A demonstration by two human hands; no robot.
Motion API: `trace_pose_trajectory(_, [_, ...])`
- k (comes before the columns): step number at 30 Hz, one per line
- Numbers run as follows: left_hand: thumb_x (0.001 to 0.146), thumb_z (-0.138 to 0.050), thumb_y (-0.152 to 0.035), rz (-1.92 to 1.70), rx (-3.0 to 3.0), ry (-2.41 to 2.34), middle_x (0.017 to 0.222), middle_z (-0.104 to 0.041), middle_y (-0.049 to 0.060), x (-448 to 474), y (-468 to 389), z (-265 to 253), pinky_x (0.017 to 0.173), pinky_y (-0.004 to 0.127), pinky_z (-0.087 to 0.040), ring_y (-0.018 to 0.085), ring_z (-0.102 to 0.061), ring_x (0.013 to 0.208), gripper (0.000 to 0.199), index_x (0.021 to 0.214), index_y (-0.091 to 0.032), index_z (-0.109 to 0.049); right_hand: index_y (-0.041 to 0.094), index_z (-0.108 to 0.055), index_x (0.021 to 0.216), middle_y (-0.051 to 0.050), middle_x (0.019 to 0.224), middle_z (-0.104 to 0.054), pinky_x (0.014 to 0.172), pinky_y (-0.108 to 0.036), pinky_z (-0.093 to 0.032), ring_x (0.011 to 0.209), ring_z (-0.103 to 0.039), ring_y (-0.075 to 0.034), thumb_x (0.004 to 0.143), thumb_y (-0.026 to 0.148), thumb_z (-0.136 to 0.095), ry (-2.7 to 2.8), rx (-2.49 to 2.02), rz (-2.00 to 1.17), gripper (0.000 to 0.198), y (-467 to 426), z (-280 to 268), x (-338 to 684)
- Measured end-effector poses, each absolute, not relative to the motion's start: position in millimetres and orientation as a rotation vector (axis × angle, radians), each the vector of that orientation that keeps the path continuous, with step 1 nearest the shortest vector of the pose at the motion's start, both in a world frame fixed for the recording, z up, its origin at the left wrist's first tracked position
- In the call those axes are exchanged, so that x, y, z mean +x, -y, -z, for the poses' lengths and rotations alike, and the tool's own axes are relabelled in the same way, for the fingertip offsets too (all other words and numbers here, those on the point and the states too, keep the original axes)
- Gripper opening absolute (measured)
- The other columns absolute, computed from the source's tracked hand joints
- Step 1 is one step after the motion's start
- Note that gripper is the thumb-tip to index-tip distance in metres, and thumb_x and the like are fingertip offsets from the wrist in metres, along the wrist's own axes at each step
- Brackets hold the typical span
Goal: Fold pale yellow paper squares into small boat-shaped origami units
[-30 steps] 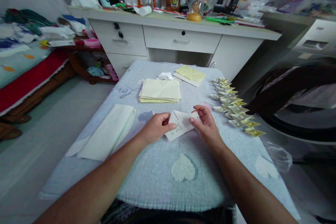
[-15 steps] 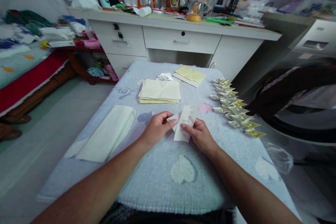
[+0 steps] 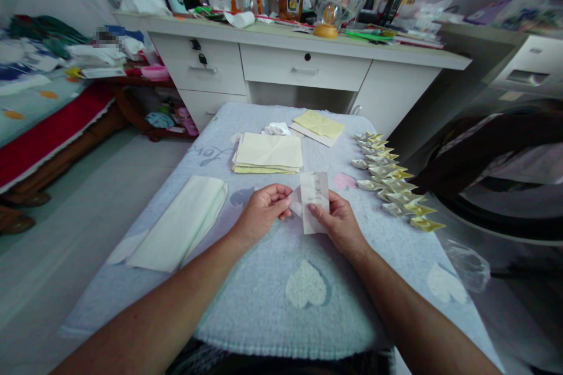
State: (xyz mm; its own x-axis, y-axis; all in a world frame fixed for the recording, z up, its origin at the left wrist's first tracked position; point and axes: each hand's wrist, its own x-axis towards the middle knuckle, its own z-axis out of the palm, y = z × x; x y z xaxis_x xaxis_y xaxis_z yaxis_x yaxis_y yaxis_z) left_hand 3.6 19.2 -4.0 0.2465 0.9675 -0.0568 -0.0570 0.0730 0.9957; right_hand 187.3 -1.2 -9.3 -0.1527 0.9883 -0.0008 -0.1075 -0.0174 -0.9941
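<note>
Above the middle of the cloth-covered table [image 3: 246, 310], both hands are on one partly folded sheet of paper [image 3: 313, 220]. It has a printed panel and a pointed flap on its left side. My left hand [image 3: 263, 211] is closed, pinching that flap between thumb and fingers. My right hand [image 3: 341, 220] grips the panel, thumb on the face and fingers behind it. Beyond the hands lies a stack of cream paper [image 3: 268, 151]. Several folded paper boats [image 3: 391, 184] stand in rows to the right.
A folded white paper bundle [image 3: 180, 222] lies on the left. Yellow and white sheets [image 3: 319, 124] and a crumpled white wad [image 3: 276, 128] are at the far side. Behind stands a white desk [image 3: 303, 67]; a washing machine [image 3: 523, 82] is on the right.
The folded paper has turned more upright and shifted slightly right. My left hand has drawn a little away from the panel, still pinching the flap.
</note>
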Motion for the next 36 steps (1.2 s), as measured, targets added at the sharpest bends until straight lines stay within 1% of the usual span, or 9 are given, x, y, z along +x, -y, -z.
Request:
trace_pose_trajectory(4, [0.080,-0.062,-0.024,-1.066,1.415,-1.089,0.110,-0.061,0.007,2,-17,5,0.062,0.023,-0.047,0.012,-0.061,0.075,0.040,0.118,-0.019,-0.051,0.020,-0.056,0.077,0.001,0.075,-0.055,0.068,-0.029,-0.041,0.071,-0.051,-0.015,0.081,0.021,-0.057,1.607,-1.171,-0.757,0.004,-1,5,197])
trace_pose_trajectory(7, [0.076,-0.068,-0.023,-1.162,1.795,-1.162,0.124,-0.054,0.009,1,-13,3,0.083,0.034,-0.049,0.019,-0.057,0.101,0.055,0.126,-0.022,-0.045,0.020,-0.053,0.077,-0.001,0.077,-0.053,0.073,-0.031,-0.038,0.077,-0.049,-0.018,0.073,0.008,-0.052,1.814,-1.190,-0.292,0.013,-2,5,201])
trace_pose_trajectory(9, [0.074,-0.073,-0.024,-1.205,2.115,-1.217,0.130,-0.050,0.010,1,-9,0,0.100,0.044,-0.040,0.026,-0.047,0.120,0.062,0.128,-0.023,-0.044,0.019,-0.053,0.081,-0.004,0.080,-0.054,0.074,-0.033,-0.036,0.081,-0.047,-0.020,0.068,0.005,-0.050,1.931,-1.244,-0.100,0.019,-2,8,202])
trace_pose_trajectory(11, [0.073,-0.075,-0.027,-1.185,2.326,-1.246,0.130,-0.049,0.011,1,-6,-3,0.104,0.047,-0.036,0.028,-0.043,0.123,0.060,0.126,-0.023,-0.047,0.019,-0.055,0.083,-0.005,0.083,-0.055,0.074,-0.034,-0.034,0.082,-0.046,-0.022,0.067,0.004,-0.051,2.069,-1.304,0.011,0.022,-2,10,200])
trace_pose_trajectory(12, [0.074,-0.074,-0.027,-1.154,2.413,-1.243,0.127,-0.051,0.010,1,-5,-4,0.104,0.047,-0.036,0.028,-0.044,0.121,0.052,0.121,-0.023,-0.051,0.019,-0.055,0.084,-0.005,0.084,-0.055,0.074,-0.035,-0.033,0.083,-0.045,-0.022,0.068,0.004,-0.051,2.144,-1.321,0.042,0.022,-1,10,198])
trace_pose_trajectory(15, [0.075,-0.070,-0.016,-0.930,2.610,-1.184,0.110,-0.060,0.006,0,-6,-4,0.095,0.041,-0.040,0.025,-0.050,0.107,0.025,0.097,-0.022,-0.060,0.019,-0.057,0.087,-0.006,0.087,-0.056,0.077,-0.036,-0.032,0.086,-0.044,-0.023,0.070,0.006,-0.054,2.330,-1.340,0.088,0.021,1,9,194])
trace_pose_trajectory(18, [0.075,-0.064,-0.009,-0.636,2.708,-1.144,0.090,-0.062,0.003,-3,-9,-1,0.083,0.036,-0.043,0.022,-0.052,0.093,0.014,0.083,-0.019,-0.060,0.019,-0.057,0.085,-0.006,0.087,-0.056,0.077,-0.036,-0.030,0.087,-0.043,-0.023,0.071,0.007,-0.055,2.446,-1.346,0.066,0.018,3,8,191])
trace_pose_trajectory(25, [0.083,-0.057,-0.016,-0.391,2.674,-1.073,0.084,-0.059,0.003,-10,-13,1,0.075,0.030,-0.042,0.018,-0.054,0.083,0.003,0.081,-0.018,-0.058,0.019,-0.057,0.085,-0.004,0.089,-0.055,0.076,-0.032,-0.031,0.087,-0.044,-0.021,0.068,0.005,-0.054,2.491,-1.306,-0.283,0.022,2,5,203])
trace_pose_trajectory(36, [0.084,-0.057,-0.021,-0.321,2.567,-1.102,0.080,-0.057,0.003,-14,-15,-3,0.071,0.029,-0.039,0.018,-0.054,0.080,0.010,0.074,-0.018,-0.059,0.019,-0.063,0.083,-0.005,0.097,-0.057,0.084,-0.034,-0.034,0.092,-0.047,-0.020,0.079,0.011,-0.059,2.451,-1.297,-0.581,0.010,-5,-4,229])
